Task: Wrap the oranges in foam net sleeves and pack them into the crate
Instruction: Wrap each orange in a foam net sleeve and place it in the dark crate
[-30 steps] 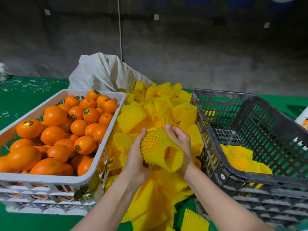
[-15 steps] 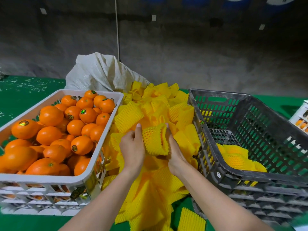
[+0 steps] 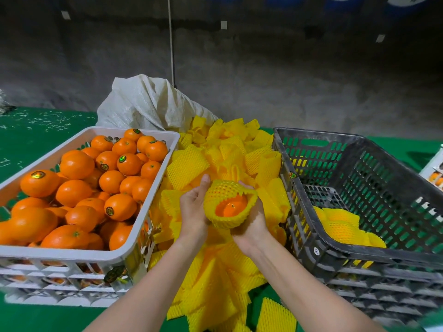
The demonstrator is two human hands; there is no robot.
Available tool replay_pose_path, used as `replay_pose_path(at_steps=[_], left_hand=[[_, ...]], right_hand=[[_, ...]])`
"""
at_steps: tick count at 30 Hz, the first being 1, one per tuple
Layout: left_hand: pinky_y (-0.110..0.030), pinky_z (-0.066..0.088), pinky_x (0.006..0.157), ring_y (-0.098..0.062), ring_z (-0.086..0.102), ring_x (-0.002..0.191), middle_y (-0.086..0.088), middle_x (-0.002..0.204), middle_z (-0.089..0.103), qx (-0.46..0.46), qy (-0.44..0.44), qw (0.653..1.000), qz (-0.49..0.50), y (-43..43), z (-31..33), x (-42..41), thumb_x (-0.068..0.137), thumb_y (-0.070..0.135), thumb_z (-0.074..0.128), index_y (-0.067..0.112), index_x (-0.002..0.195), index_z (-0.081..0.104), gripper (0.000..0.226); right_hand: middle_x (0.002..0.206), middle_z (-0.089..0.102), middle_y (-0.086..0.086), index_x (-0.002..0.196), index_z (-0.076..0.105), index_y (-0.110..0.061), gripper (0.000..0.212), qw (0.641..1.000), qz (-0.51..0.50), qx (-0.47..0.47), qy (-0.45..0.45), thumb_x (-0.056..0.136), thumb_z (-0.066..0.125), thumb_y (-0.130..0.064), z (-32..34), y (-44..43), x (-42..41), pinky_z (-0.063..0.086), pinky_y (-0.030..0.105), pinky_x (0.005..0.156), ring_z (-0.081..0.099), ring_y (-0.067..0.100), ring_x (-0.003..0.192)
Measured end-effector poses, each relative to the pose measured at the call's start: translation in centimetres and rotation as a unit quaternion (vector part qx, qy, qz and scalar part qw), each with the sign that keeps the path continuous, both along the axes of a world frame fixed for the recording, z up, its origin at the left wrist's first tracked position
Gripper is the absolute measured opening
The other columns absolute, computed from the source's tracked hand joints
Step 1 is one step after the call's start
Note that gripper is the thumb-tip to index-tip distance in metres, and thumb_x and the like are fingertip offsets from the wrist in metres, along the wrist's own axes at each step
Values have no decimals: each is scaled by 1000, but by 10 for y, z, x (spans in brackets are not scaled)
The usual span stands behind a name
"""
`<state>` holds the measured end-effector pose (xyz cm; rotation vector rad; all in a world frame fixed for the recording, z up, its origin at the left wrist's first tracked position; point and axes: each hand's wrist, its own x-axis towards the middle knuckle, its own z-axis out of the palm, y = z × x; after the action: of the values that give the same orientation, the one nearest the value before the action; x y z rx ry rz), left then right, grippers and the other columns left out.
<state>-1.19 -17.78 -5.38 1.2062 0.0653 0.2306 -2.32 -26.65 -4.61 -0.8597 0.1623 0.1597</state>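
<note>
An orange (image 3: 231, 207) sits inside a yellow foam net sleeve (image 3: 225, 191), its open end turned toward me. My left hand (image 3: 193, 207) grips the sleeve's left side with the thumb up. Cupped around the right and underside is my right hand (image 3: 254, 224). Both hold it above a heap of loose yellow sleeves (image 3: 230, 152). The white crate (image 3: 79, 256) at left is full of bare oranges (image 3: 76, 164). At right, the dark crate (image 3: 309, 238) holds a few wrapped oranges (image 3: 342, 226) at its near side.
A white woven sack (image 3: 148, 104) lies behind the sleeve heap. The crates rest on stacked crates over a green table surface (image 3: 26, 125). More sleeves spill toward the front edge (image 3: 275, 317). A white box corner (image 3: 435, 168) shows at far right.
The sleeved orange has been turned so its open end faces me and the orange shows. My right hand shifted from the side to under the sleeve.
</note>
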Motion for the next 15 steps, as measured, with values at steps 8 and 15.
replay_pose_path(at_steps=[8,15], left_hand=[[-43,59,62,-29,72,77,-5,88,75,43,222,937,-266,27,17,-3,75,73,45,28,85,76,56],[-31,53,61,-22,67,71,-8,81,71,-12,185,939,-290,22,33,-8,67,38,65,14,95,67,37]], right_hand=[[115,58,2,96,55,-27,14,937,-17,-324,-130,91,47,-38,1,-23,-1,46,21,83,57,-1,101],[115,48,3,100,42,-32,16,894,-56,-382,-228,90,52,-24,16,-28,-1,41,32,87,47,17,110]])
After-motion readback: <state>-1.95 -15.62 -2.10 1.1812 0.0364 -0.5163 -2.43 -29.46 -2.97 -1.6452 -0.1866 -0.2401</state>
